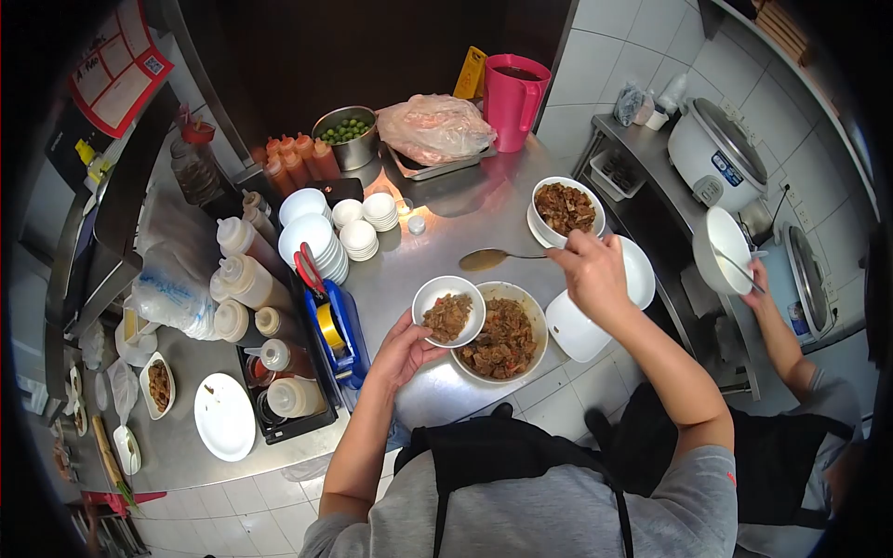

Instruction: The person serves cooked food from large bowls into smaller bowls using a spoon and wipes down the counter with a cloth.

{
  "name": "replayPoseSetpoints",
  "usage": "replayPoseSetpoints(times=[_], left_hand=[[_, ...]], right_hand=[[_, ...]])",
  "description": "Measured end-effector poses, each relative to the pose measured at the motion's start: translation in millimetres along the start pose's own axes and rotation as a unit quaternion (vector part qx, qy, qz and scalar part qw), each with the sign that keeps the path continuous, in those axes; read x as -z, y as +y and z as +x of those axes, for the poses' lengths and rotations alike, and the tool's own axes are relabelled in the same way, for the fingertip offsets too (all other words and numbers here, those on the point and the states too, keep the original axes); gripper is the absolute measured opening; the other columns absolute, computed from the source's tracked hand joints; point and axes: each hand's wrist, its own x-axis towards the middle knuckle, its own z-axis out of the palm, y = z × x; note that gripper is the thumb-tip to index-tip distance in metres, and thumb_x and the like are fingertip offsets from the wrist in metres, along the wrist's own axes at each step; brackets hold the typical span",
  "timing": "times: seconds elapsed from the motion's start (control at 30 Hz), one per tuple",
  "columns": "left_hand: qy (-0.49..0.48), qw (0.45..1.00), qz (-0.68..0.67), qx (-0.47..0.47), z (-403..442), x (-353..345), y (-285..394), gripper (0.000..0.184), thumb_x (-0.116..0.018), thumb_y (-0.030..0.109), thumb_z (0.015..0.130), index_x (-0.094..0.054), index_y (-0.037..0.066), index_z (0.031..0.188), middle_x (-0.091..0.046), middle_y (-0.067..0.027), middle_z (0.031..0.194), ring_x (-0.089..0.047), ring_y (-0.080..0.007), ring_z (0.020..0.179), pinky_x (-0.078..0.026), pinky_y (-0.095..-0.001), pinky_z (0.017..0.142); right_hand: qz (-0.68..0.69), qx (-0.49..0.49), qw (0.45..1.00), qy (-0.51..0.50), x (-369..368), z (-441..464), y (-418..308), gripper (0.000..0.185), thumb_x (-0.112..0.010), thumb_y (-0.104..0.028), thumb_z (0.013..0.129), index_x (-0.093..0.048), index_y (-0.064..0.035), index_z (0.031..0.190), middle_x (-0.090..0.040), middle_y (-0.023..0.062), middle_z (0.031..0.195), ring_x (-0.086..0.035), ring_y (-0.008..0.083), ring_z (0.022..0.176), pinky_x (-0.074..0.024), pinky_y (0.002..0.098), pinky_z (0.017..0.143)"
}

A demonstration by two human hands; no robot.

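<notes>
My left hand [402, 352] grips a small white bowl [447, 311] by its side; brown stewed food lies inside it. The small bowl is over the left rim of a larger bowl [502, 332] filled with chunky brown stew. In my right hand [593, 273] is the handle of a metal spoon [485, 259], its bowl pointing left above the steel counter. Just beyond that hand stands another white bowl [566, 206] of brown stew, on a white dish. A white tray [578, 325] lies beneath my right forearm.
At the right, a co-worker's hand [758, 285] holds a white bowl [722, 249] with a utensil in it, near a rice cooker [718, 153]. Squeeze bottles [249, 279], stacked bowls [316, 246] and a blue tape dispenser [346, 344] stand left. A pink pitcher [513, 104] is at the back.
</notes>
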Motion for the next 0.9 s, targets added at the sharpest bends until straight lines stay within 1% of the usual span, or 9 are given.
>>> replayPoseSetpoints(times=[0.07, 0.17, 0.23, 0.27, 0.37, 0.47, 0.57, 0.77, 0.9], left_hand=[[0.022, 1.0, 0.006, 0.008, -9, 4, 7, 0.051, -0.048, 0.002, 0.085, -0.035, 0.004, 0.134, -0.054, -0.0187, 0.121, -0.064, -0.0307, 0.1, -0.057, -0.0421, 0.082], [0.073, 0.997, 0.018, -0.004, -22, 9, 16, 0.044, -0.046, 0.002, 0.085, -0.036, -0.002, 0.127, -0.056, -0.0224, 0.116, -0.065, -0.0319, 0.095, -0.058, -0.0415, 0.079], [0.077, 0.997, 0.012, -0.014, -28, 16, 19, 0.044, -0.046, 0.003, 0.085, -0.037, 0.0, 0.128, -0.056, -0.0218, 0.117, -0.066, -0.0317, 0.095, -0.059, -0.0419, 0.078], [0.081, 0.996, 0.011, -0.017, -31, 19, 21, 0.044, -0.046, 0.003, 0.085, -0.037, 0.001, 0.128, -0.056, -0.0216, 0.117, -0.066, -0.0317, 0.095, -0.059, -0.0418, 0.078], [0.096, 0.995, 0.007, -0.035, -40, 20, 23, 0.047, -0.046, 0.002, 0.085, -0.035, 0.002, 0.131, -0.056, -0.0215, 0.118, -0.065, -0.0322, 0.095, -0.059, -0.0416, 0.078], [0.1, 0.994, 0.001, -0.043, -47, 19, 22, 0.048, -0.046, 0.002, 0.084, -0.035, 0.002, 0.132, -0.056, -0.0214, 0.118, -0.065, -0.0321, 0.096, -0.058, -0.0418, 0.079], [0.103, 0.994, -0.001, -0.042, -50, 16, 19, 0.047, -0.047, 0.002, 0.085, -0.038, 0.002, 0.131, -0.057, -0.0207, 0.116, -0.065, -0.0311, 0.097, -0.057, -0.0418, 0.081], [0.089, 0.995, -0.004, -0.033, -47, 8, 16, 0.049, -0.047, 0.001, 0.085, -0.036, 0.002, 0.133, -0.056, -0.021, 0.117, -0.064, -0.0308, 0.098, -0.057, -0.0415, 0.081], [0.085, 0.996, -0.001, -0.02, -39, 9, 13, 0.05, -0.047, 0.001, 0.086, -0.035, 0.002, 0.134, -0.055, -0.021, 0.119, -0.064, -0.0307, 0.098, -0.057, -0.0415, 0.08]], right_hand=[[-0.005, 0.029, 0.999, -0.037, -12, -1, 18, 0.02, -0.058, -0.007, 0.069, -0.07, -0.0117, 0.084, -0.051, 0.002, 0.073, -0.054, 0.018, 0.077, -0.0342, 0.0342, 0.07], [-0.011, 0.098, 0.992, -0.081, -48, -12, 27, 0.017, -0.058, -0.009, 0.071, -0.07, -0.0127, 0.083, -0.051, 0.0009, 0.077, -0.054, 0.0168, 0.08, -0.0363, 0.0362, 0.076], [0.0, 0.162, 0.981, -0.108, -68, -11, 20, 0.019, -0.057, -0.012, 0.073, -0.07, -0.013, 0.087, -0.05, 0.0, 0.078, -0.053, 0.0155, 0.083, -0.0361, 0.0374, 0.078], [-0.002, 0.19, 0.977, -0.098, -82, -10, 20, 0.02, -0.057, -0.014, 0.073, -0.07, -0.0129, 0.088, -0.049, -0.0006, 0.079, -0.052, 0.0148, 0.083, -0.0361, 0.0371, 0.079], [0.022, 0.218, 0.967, -0.127, -117, -7, 24, 0.019, -0.059, -0.013, 0.073, -0.071, -0.0148, 0.088, -0.049, -0.0003, 0.079, -0.052, 0.0151, 0.082, -0.0346, 0.0366, 0.079], [0.091, 0.175, 0.954, -0.227, -143, -9, 27, 0.021, -0.061, -0.012, 0.074, -0.072, -0.02, 0.09, -0.051, -0.0007, 0.079, -0.052, 0.0153, 0.081, -0.032, 0.0363, 0.078], [0.123, 0.111, 0.914, -0.37, -151, -9, 30, 0.028, -0.058, -0.007, 0.076, -0.073, -0.0257, 0.092, -0.056, 0.0015, 0.083, -0.057, 0.0177, 0.089, -0.0317, 0.0382, 0.08], [0.164, -0.001, 0.889, -0.427, -141, -10, 47, 0.029, -0.058, -0.007, 0.076, -0.074, -0.0256, 0.091, -0.063, 0.0029, 0.086, -0.059, 0.0213, 0.091, -0.0328, 0.0406, 0.081], [0.21, -0.065, 0.883, -0.414, -132, -18, 63, 0.028, -0.057, -0.006, 0.076, -0.074, -0.0232, 0.091, -0.065, 0.0038, 0.088, -0.06, 0.0234, 0.091, -0.0354, 0.0438, 0.085]])
